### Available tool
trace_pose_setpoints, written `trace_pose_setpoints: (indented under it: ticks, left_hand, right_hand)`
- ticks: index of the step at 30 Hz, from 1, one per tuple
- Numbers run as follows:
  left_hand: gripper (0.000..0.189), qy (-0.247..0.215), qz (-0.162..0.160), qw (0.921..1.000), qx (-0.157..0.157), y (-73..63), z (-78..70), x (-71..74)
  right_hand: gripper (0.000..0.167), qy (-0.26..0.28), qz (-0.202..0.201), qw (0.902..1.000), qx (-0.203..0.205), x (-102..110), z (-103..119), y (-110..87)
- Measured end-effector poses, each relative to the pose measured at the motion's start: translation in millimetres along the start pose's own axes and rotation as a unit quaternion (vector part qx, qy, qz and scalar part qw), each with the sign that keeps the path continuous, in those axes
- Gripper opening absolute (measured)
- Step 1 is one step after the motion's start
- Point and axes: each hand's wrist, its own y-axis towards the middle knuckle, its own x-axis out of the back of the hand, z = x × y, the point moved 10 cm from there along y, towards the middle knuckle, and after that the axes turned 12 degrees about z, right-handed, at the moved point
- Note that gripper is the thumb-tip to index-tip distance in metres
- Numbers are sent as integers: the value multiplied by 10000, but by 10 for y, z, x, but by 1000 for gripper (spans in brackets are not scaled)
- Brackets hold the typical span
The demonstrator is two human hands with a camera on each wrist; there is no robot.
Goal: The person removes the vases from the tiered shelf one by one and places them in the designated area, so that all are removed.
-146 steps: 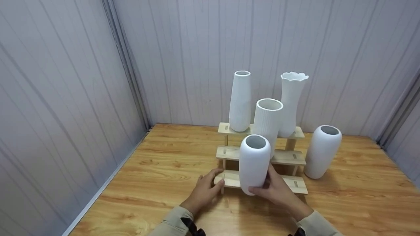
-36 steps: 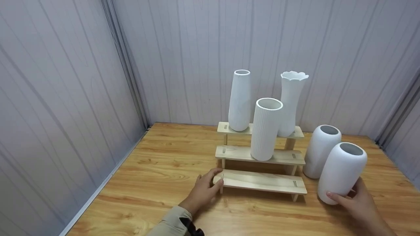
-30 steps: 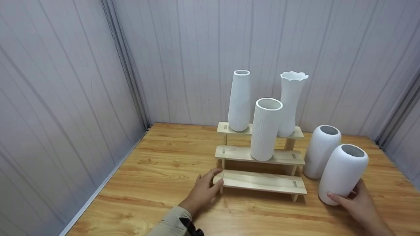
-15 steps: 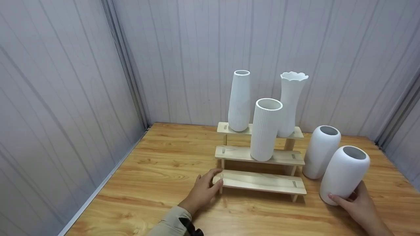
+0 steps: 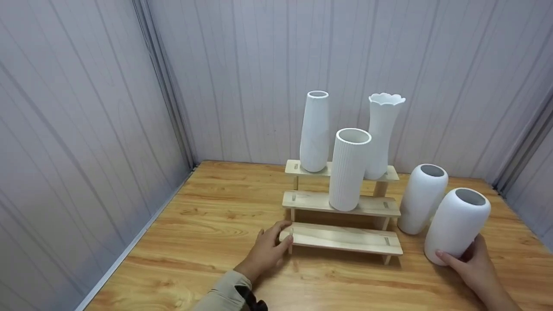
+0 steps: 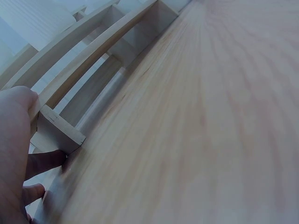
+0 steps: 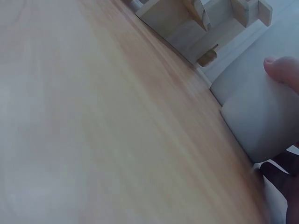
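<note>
My right hand point(image 5: 474, 263) grips a smooth white vase point(image 5: 459, 224) low on its body, thumb across the front and fingers round the far side. In the right wrist view this vase point(image 6: 46, 28) is not what shows on the left; there the held vase point(image 7: 261, 116) has its base at the tabletop. Another rounded white vase point(image 5: 422, 198) stands just behind it. My left hand point(image 5: 265, 248) holds the left end of the three-step wooden stand point(image 5: 341, 239), its thumb at the lowest shelf's edge. A ribbed white vase point(image 5: 349, 177) stands on the middle shelf.
On the top shelf stand a tapered white vase point(image 5: 314, 134) and a white vase with a scalloped rim point(image 5: 383, 134), partly hidden by the ribbed one. The wooden table point(image 5: 190, 242) meets panelled walls point(image 5: 259, 77) at the back and sides.
My right hand has carried the smooth vase from before the stand to the right, beside its twin, shifting slightly further right lately. My left hand keeps its place on the stand.
</note>
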Motion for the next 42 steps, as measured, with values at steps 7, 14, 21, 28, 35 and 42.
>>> trace_pose_setpoints:
  ticks: [7, 14, 21, 28, 35, 42]
  left_hand:
    - [50, 14, 52, 10000, -22, -14, -5, -10]
    - [51, 10, 35, 10000, -20, -12, -14, -9]
    - [50, -74, 21, 10000, -25, -6, -12, -2]
    - [49, -14, -38, 10000, 5, 3, -6, 8]
    - [50, -135, 93, 9999, -11, -13, 5, -18]
    - [52, -255, 224, 9994, 30, -27, -6, -29]
  right_hand:
    - [101, 152, -205, 9996, -106, 66, -54, 5]
    - [112, 489, -206, 9970, -571, 118, -168, 55]
    - [117, 544, -284, 9953, -743, 139, -209, 113]
    - [116, 560, -482, 9940, -813, 150, -237, 178]
    - [116, 904, -822, 9867, -1073, 143, -282, 248]
    - [114, 922, -1045, 9832, -1182, 157, -296, 309]
